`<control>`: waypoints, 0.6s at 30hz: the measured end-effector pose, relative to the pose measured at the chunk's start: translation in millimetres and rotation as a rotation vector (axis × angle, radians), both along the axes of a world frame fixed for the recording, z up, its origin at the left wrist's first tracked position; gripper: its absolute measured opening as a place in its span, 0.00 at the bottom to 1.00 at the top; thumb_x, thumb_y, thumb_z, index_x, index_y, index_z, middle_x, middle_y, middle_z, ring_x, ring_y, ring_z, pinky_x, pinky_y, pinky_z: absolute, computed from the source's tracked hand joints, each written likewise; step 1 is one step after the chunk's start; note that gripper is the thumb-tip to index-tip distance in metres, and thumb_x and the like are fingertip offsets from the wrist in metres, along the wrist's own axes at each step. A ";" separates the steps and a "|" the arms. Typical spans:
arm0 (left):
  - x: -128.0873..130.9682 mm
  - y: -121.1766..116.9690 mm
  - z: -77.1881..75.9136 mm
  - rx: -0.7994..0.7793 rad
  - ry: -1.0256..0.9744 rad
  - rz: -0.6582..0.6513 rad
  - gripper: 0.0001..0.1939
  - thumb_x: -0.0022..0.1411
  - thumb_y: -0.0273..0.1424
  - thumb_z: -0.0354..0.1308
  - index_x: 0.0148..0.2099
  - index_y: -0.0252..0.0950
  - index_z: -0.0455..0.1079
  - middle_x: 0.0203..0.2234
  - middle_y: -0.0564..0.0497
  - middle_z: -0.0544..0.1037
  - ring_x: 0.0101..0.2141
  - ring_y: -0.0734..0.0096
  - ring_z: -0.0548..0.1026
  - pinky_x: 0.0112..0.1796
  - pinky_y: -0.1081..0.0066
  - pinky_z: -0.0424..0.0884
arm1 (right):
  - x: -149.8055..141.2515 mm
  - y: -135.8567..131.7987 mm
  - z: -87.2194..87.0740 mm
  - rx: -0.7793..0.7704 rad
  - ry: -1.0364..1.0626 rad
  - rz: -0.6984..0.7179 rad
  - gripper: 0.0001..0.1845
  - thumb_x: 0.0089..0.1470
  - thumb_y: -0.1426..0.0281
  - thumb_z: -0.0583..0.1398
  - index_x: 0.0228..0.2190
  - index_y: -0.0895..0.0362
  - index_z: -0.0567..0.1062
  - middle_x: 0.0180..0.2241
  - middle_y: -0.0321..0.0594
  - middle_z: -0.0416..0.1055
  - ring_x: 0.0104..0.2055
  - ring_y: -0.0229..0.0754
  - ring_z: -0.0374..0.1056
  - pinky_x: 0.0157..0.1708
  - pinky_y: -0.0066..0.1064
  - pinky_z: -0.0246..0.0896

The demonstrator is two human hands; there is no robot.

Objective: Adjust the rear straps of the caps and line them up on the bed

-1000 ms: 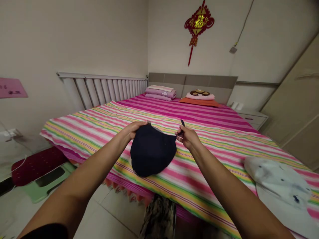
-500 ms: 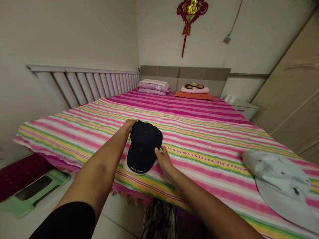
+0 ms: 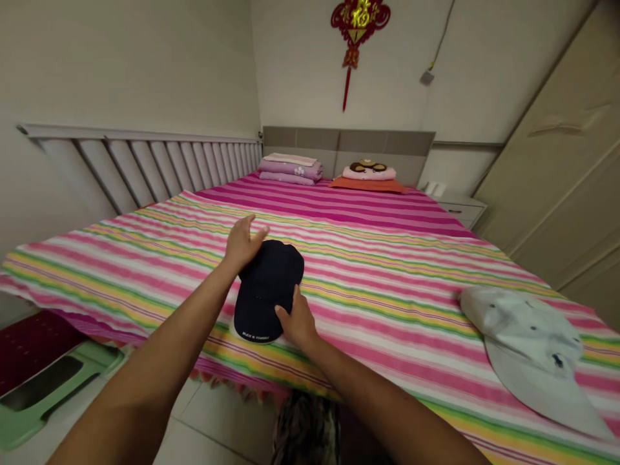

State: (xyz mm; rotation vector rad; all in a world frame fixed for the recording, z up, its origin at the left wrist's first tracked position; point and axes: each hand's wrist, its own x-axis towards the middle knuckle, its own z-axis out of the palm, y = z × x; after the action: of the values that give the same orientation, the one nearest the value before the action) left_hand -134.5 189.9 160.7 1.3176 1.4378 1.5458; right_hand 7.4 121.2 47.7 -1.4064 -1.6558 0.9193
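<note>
A dark navy baseball cap lies on the striped bed cover, its brim toward me with small white lettering on the front edge. My left hand is at the crown's upper left, thumb and fingers spread apart; whether it still touches the fabric I cannot tell. On the other side my right hand grips the cap's right edge near the brim, thumb on top, with its lower fingers partly hidden. Off to the right rests a white baseball cap with small dark marks, away from both hands.
The striped cover spreads over the bed. Folded purple bedding and an orange pillow lie by the headboard. A white railing runs along the left. A green stool stands on the floor at lower left.
My left hand has come off its grip at the navy cap's upper left and opened. My right hand stays at the right edge, its thumb now farther over the brim.
</note>
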 end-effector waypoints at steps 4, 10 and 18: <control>21.5 -57.9 -62.2 0.328 1.088 -0.177 0.24 0.54 0.31 0.55 0.54 0.38 0.64 0.56 0.41 0.62 0.58 0.51 0.52 0.56 0.50 0.40 | 8.7 0.5 -6.5 0.048 0.058 0.027 0.38 0.44 0.74 0.56 0.57 0.66 0.53 0.57 0.55 0.55 0.58 0.52 0.52 0.55 0.41 0.49; 10.3 -65.9 -114.7 0.258 1.426 -0.120 0.25 0.56 0.34 0.52 0.57 0.36 0.60 0.57 0.38 0.60 0.58 0.48 0.54 0.53 0.46 0.48 | 81.0 -22.9 -28.6 0.068 0.209 -0.139 0.29 0.44 0.70 0.57 0.50 0.60 0.64 0.49 0.51 0.66 0.46 0.49 0.66 0.42 0.40 0.63; 21.0 -124.9 -146.1 0.673 1.183 -0.006 0.18 0.55 0.26 0.52 0.50 0.33 0.64 0.48 0.39 0.70 0.57 0.53 0.57 0.52 0.52 0.57 | 288.5 -110.1 -50.7 0.168 0.463 -1.006 0.12 0.39 0.65 0.61 0.28 0.57 0.68 0.21 0.31 0.67 0.25 0.39 0.64 0.28 0.33 0.61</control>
State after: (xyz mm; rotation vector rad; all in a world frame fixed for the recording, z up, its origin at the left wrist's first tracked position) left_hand -113.4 65.1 14.6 2.9503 1.5118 1.2789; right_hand 295.9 11.1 -3.0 -1.4966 -0.5201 0.4315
